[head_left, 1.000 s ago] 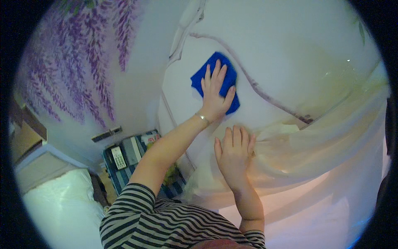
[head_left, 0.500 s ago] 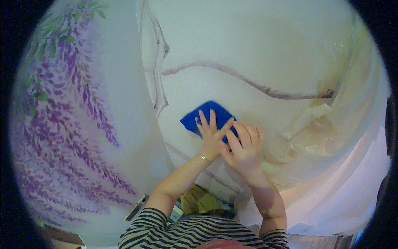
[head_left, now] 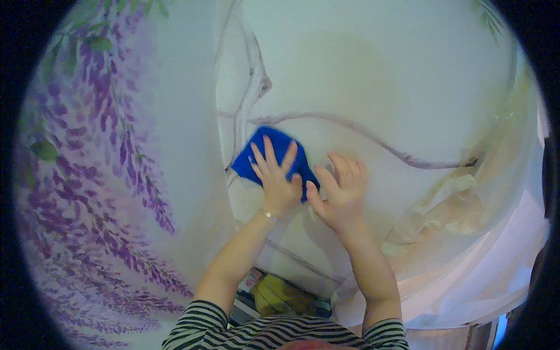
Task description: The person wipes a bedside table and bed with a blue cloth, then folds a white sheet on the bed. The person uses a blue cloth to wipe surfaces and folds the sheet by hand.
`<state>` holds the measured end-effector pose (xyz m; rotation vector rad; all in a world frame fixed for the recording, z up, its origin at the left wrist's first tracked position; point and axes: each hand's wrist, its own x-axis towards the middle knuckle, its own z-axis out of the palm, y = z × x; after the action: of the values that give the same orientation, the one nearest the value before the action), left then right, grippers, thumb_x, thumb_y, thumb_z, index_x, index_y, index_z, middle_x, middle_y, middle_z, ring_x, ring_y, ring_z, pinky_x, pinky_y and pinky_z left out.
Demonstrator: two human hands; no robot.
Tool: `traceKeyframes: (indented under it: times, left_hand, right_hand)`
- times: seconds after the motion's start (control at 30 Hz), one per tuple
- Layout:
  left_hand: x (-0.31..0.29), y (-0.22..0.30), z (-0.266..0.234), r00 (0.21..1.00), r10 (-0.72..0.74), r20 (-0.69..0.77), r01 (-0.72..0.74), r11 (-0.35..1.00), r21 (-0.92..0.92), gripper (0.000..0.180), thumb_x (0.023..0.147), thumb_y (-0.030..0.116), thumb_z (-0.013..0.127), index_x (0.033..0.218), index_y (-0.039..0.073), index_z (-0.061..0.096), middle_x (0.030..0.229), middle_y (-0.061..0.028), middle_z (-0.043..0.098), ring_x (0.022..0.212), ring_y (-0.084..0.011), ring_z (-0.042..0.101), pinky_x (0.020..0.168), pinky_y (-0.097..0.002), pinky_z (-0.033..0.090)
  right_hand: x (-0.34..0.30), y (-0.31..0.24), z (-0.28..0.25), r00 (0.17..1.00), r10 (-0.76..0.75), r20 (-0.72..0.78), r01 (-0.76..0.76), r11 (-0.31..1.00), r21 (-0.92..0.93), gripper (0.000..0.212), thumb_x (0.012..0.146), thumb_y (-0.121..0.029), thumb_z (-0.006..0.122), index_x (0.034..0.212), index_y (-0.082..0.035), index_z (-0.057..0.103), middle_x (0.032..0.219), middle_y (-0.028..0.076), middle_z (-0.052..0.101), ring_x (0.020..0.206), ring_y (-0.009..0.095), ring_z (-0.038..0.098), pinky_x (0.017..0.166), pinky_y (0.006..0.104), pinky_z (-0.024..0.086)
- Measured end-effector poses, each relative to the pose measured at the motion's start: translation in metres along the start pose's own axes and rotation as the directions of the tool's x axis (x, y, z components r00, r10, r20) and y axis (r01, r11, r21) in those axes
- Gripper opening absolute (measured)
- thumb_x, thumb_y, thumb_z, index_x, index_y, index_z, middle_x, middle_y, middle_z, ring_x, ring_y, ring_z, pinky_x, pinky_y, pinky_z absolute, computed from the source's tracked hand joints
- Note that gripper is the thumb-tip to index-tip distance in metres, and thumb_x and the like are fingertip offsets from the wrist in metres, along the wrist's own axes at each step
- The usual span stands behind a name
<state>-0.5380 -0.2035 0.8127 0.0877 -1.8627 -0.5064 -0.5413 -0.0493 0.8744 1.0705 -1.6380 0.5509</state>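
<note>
A blue cloth [head_left: 270, 135] lies spread against a pale wall [head_left: 350, 76] painted with branches. My left hand [head_left: 279, 184] rests flat on it, fingers fanned out, and a bracelet circles the wrist. Just right of the cloth is my right hand [head_left: 343, 192], its fingers loosely bent and apart, with nothing visible in them. The thumb of that hand comes close to the cloth's lower right corner; whether they touch I cannot tell.
Purple painted blossoms [head_left: 111, 204] cover the wall on the left. Sheer pale drapery [head_left: 466, 274] and a crumpled yellowish sheet [head_left: 431, 213] hang on the right. Below, between my arms, sits a yellow-green bundle [head_left: 283, 294].
My left hand has slid left with the cloth under it. My right hand, which was close against the left, is now apart from it. The view has shifted slightly.
</note>
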Motion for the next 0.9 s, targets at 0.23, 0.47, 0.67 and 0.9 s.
traceKeyframes:
  times: [0.23,0.47,0.67,0.9]
  left_hand:
    - [-0.010,-0.030,0.003,0.999,-0.005,-0.032,0.007,0.998,0.063,0.056,0.078,0.027,0.064,0.132,0.027,0.050,0.151,-0.0228,0.014,0.135,-0.0530,0.003,0.103,-0.0676,0.006]
    - [0.152,-0.022,-0.048,0.969,0.092,-0.227,-0.062,0.989,0.134,0.053,0.085,0.035,0.055,0.136,0.028,0.045,0.150,-0.0229,0.018,0.133,-0.0523,0.016,0.098,-0.0665,0.019]
    - [0.041,-0.052,-0.016,0.992,-0.048,-0.118,0.053,0.998,0.040,0.064,0.079,0.031,0.061,0.138,0.020,0.041,0.150,-0.0258,0.012,0.134,-0.0518,0.010,0.098,-0.0664,0.018]
    - [-0.074,-0.079,0.009,0.972,-0.232,-0.041,0.231,0.972,-0.035,0.061,0.079,0.031,0.059,0.137,0.017,0.043,0.150,-0.0279,0.007,0.137,-0.0516,0.000,0.098,-0.0716,0.009]
  right_hand:
    - [-0.005,-0.012,0.037,0.992,-0.072,0.104,0.079,0.994,-0.070,0.034,0.073,-0.026,0.068,0.103,-0.011,0.063,0.120,0.012,0.053,0.112,0.030,0.049,0.098,0.0499,0.031]
    - [0.022,-0.014,0.058,0.998,-0.068,0.001,0.068,0.994,-0.087,0.040,0.074,-0.026,0.067,0.111,-0.014,0.061,0.124,0.010,0.052,0.116,0.028,0.045,0.099,0.0490,0.029]
    - [0.009,-0.009,0.073,0.985,-0.163,-0.054,0.152,0.973,-0.174,0.038,0.075,-0.026,0.066,0.110,-0.013,0.060,0.119,0.009,0.055,0.112,0.026,0.049,0.100,0.0458,0.030]
    - [-0.004,-0.016,0.087,0.971,-0.233,-0.061,0.229,0.971,-0.073,0.031,0.074,-0.025,0.066,0.103,-0.014,0.062,0.116,0.008,0.056,0.109,0.026,0.051,0.101,0.0451,0.030]
